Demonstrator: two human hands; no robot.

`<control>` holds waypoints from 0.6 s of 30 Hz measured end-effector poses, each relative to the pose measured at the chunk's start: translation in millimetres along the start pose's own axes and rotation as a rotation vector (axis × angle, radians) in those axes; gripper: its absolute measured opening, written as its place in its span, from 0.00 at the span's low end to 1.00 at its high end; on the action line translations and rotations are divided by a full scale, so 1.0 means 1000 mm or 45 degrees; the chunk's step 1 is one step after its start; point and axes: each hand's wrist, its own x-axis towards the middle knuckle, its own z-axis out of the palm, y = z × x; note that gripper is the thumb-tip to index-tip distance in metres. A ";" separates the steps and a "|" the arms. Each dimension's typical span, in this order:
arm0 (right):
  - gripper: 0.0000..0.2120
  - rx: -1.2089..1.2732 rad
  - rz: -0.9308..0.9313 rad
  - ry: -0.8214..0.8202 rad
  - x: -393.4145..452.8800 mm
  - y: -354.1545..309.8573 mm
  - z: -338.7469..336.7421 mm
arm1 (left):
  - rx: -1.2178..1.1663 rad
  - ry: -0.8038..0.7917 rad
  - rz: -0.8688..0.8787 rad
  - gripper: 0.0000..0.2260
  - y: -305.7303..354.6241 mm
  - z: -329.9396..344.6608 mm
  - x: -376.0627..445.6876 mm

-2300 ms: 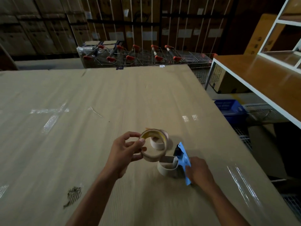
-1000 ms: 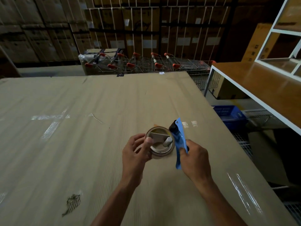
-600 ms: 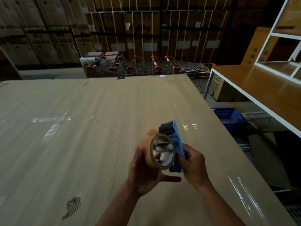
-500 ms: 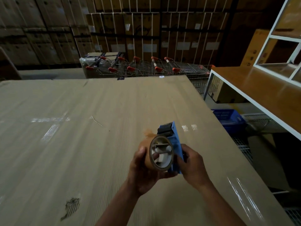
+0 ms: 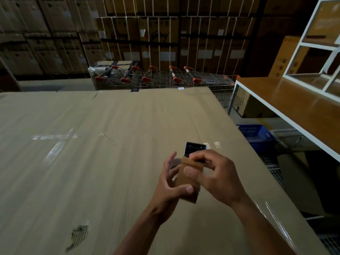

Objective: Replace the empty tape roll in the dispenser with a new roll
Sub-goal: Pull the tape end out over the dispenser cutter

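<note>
My left hand (image 5: 170, 183) is cradling the new roll (image 5: 185, 178) in the dispenser (image 5: 195, 148) above the table (image 5: 92, 162). My right hand (image 5: 215, 173) is pinching the tape end (image 5: 191, 161) just short of the toothed blade beyond my grip. That loose end may be folding onto itself, or my fingertips catching the teeth.

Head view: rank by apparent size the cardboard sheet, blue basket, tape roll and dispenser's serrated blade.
1. cardboard sheet
2. blue basket
3. tape roll, though hands hide part, and it is nearer the camera
4. serrated blade

Dispenser (image 5: 195, 148) turned, toothed blade now at 12 o'clock. Right hand (image 5: 219, 176) moved off its handle, pinching brown tape end (image 5: 191, 163). Left hand (image 5: 172, 186) cradles roll (image 5: 187, 188).
</note>
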 end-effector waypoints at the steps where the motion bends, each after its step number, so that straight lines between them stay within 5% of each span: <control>1: 0.11 0.067 0.030 0.020 0.000 0.002 -0.001 | -0.017 -0.014 -0.004 0.47 0.001 0.002 -0.001; 4: 0.01 0.122 0.048 0.094 0.000 0.004 0.000 | -0.107 0.018 -0.085 0.48 0.011 0.008 -0.001; 11: 0.05 0.155 0.064 0.218 0.000 0.006 0.001 | 0.103 -0.047 -0.236 0.48 0.019 0.014 0.005; 18: 0.02 -0.019 0.083 -0.011 0.001 0.001 -0.008 | 0.327 -0.191 -0.462 0.42 0.024 0.010 0.004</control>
